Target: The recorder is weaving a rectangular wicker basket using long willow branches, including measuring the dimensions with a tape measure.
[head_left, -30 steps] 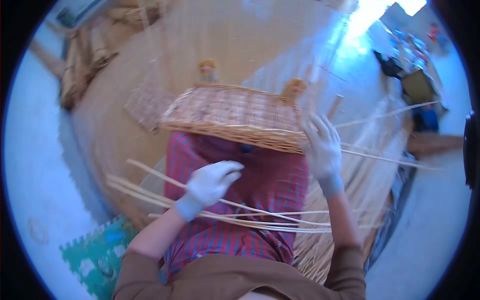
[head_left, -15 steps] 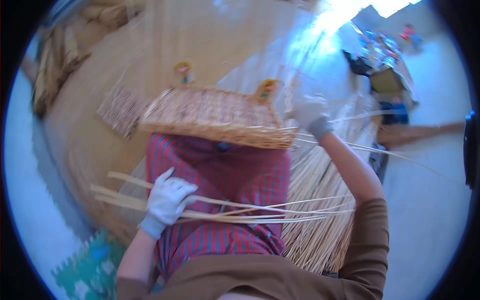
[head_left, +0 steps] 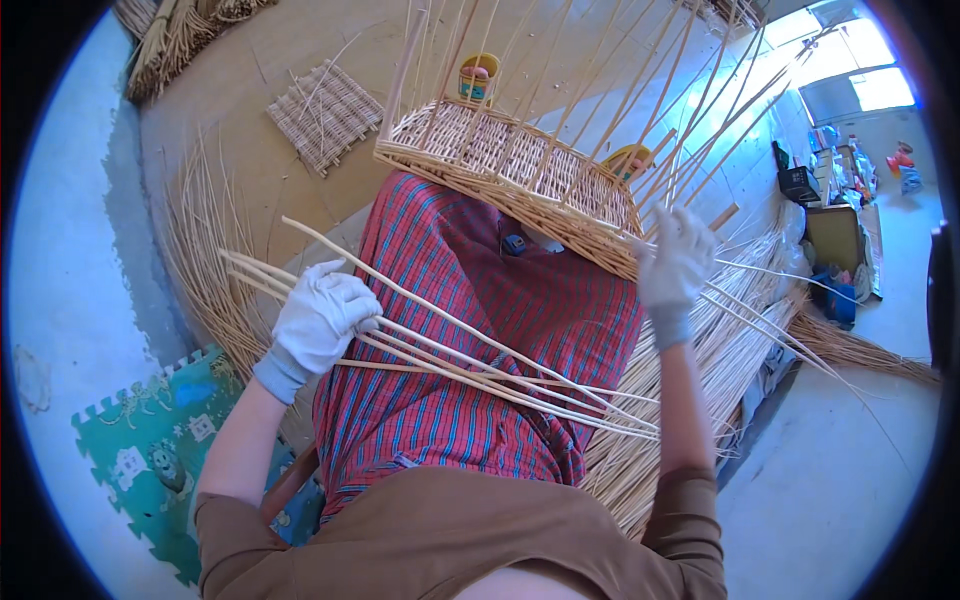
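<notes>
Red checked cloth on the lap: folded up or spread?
Spread: the red checked cloth reaches from the brown top to the woven basket, wide and loosely creased.

Your count: two gloved hands point(head_left: 325, 315) point(head_left: 675, 260), one wicker basket point(head_left: 520, 205), one woven panel point(head_left: 326, 115), two yellow objects point(head_left: 478, 72) point(head_left: 628, 160), one checked cloth point(head_left: 440, 240).

White-gloved right hand point(head_left: 678, 258) motion-blurred at the near right corner of the rectangular tan wicker basket point(head_left: 515, 152); finger positions smeared, grip unreadable. White-gloved left hand point(head_left: 322, 315) covers a stretch of the pale slender peeled rods point(head_left: 480, 375). Tall upright wooden stakes point(head_left: 406, 70): several run out past the top edge. Small dark-blue object point(head_left: 514, 244) on the lap, partly hidden, kind unclear. Brown-sleeved torso point(head_left: 450, 540) cut off below. Red-and-blue item point(head_left: 903, 168), far right: too small and soft to identify.
</notes>
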Demonstrator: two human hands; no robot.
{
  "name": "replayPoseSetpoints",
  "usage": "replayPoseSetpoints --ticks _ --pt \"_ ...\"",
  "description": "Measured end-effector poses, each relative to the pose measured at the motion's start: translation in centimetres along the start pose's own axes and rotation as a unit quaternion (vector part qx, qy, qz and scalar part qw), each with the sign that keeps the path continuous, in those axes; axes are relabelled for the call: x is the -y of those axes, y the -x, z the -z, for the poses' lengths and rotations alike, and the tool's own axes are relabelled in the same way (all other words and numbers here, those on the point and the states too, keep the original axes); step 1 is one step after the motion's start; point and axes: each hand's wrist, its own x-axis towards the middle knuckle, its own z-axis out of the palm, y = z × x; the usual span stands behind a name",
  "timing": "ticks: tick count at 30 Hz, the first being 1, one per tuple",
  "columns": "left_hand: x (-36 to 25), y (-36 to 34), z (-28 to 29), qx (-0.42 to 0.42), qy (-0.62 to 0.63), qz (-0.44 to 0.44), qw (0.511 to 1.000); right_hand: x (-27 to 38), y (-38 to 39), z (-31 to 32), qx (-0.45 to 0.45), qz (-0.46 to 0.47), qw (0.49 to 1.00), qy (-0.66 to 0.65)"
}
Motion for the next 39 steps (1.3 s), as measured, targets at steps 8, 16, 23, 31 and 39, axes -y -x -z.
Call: replayPoseSetpoints --ticks 8,16,23,31,39 --pt "-3.0 -4.9 0.1 -0.180 0.041 -0.023 0.982 13.8 12.3 5.8 0.258 0.038 0.766 -0.587" --pt "-2.5 -12.5 -1.4 -0.076 0.198 -0.081 0.974 10.7 7.3 2.9 -0.033 -0.132 0.553 -0.822" --pt "2.8 -18.4 -5.5 -0.250 0.049 0.129 0.958 1.9 4.6 0.0 -0.152 -0.321 0.634 -0.687" --pt "5.0 -20.4 -9.6 -0.205 0.188 0.258 0.925 4.9 7.9 -4.1 -0.049 -0.406 0.598 -0.690" --pt "1.1 -21.1 -8.7 -0.282 0.243 0.210 0.904 1.1 6.4 -9.1 -0.016 -0.358 0.585 -0.728"
